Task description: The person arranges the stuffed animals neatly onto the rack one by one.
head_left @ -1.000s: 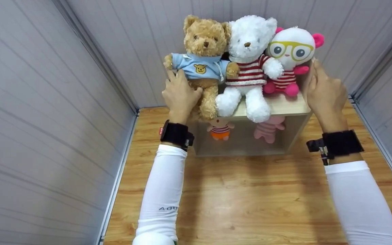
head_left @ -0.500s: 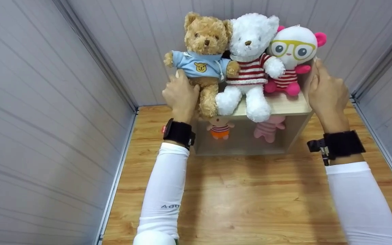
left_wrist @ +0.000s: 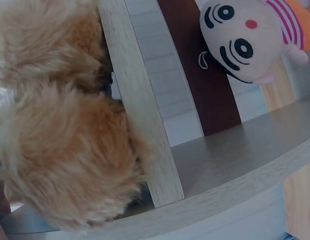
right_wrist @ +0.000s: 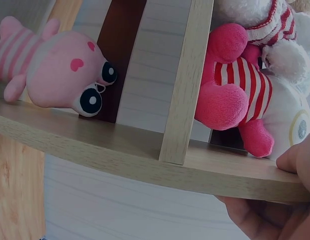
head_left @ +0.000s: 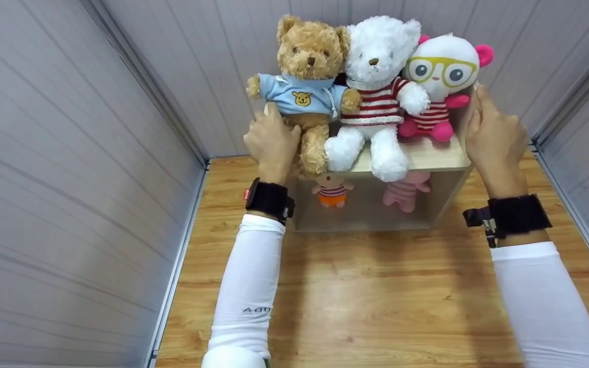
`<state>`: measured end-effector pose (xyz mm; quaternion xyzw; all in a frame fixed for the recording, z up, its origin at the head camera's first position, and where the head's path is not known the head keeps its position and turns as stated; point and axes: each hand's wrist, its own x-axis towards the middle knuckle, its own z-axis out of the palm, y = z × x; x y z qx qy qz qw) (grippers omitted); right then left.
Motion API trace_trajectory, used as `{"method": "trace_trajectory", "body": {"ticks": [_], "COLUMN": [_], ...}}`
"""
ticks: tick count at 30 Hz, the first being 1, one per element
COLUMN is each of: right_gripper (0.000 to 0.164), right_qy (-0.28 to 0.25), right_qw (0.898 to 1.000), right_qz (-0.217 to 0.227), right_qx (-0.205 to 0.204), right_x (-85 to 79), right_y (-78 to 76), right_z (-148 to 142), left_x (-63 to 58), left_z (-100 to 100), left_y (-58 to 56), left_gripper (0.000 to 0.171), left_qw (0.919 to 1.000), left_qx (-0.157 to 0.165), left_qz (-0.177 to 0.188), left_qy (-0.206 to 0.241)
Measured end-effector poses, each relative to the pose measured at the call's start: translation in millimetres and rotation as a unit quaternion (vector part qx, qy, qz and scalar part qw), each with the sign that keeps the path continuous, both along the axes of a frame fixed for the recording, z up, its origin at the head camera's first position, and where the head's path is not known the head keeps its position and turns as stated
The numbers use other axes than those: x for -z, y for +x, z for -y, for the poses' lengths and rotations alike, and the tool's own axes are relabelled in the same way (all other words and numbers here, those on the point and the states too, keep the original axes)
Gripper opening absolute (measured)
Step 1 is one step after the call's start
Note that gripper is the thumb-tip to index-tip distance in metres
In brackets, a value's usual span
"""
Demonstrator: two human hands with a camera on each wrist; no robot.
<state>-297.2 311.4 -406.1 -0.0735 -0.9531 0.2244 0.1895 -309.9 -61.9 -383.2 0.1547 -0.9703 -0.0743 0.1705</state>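
Observation:
My left hand [head_left: 272, 140] grips the left side of a small wooden shelf [head_left: 440, 156], next to the leg of a brown teddy bear [head_left: 314, 145] in a light blue hoodie. Its fingertips are hidden in the head view. My right hand [head_left: 496, 135] pinches the right side panel, thumb inside and fingers outside, as the right wrist view shows. On the upper board a white bear [head_left: 371, 105] in a red-striped sweater sits in the middle. A white and pink plush toy [head_left: 440, 71] with yellow glasses leans at its right.
The lower compartment holds a plush toy in orange shorts [head_left: 332, 197] and a pink striped plush toy [head_left: 404, 191]. Grey panelled walls [head_left: 212, 61] stand behind and on both sides. Wooden floor [head_left: 366, 286] stretches in front of the shelf.
My left hand's fingers, spread near the brown bear's arm a second ago, are now curled at the shelf's side. The right hand keeps its hold. The whole scene sits slightly higher in view.

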Motion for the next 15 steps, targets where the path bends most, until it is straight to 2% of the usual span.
{"method": "trace_trajectory", "body": {"ticks": [6,15], "right_gripper": [0.052,0.052], "right_qy": [0.000,-0.005], "right_qw": [1.000,1.000], "right_qz": [-0.018,-0.009], "right_qx": [-0.003,0.001], "right_x": [0.2,1.8], "right_y": [1.9,-0.9], "right_z": [0.5,-1.5], "left_x": [0.2,1.9], "left_z": [1.0,3.7], "left_y": [1.3,4.2], "left_gripper": [0.071,0.067], "left_qw": [0.9999,0.9989], "left_qx": [-0.001,0.035], "left_qz": [-0.012,-0.019], "left_qy": [-0.006,-0.026]}}
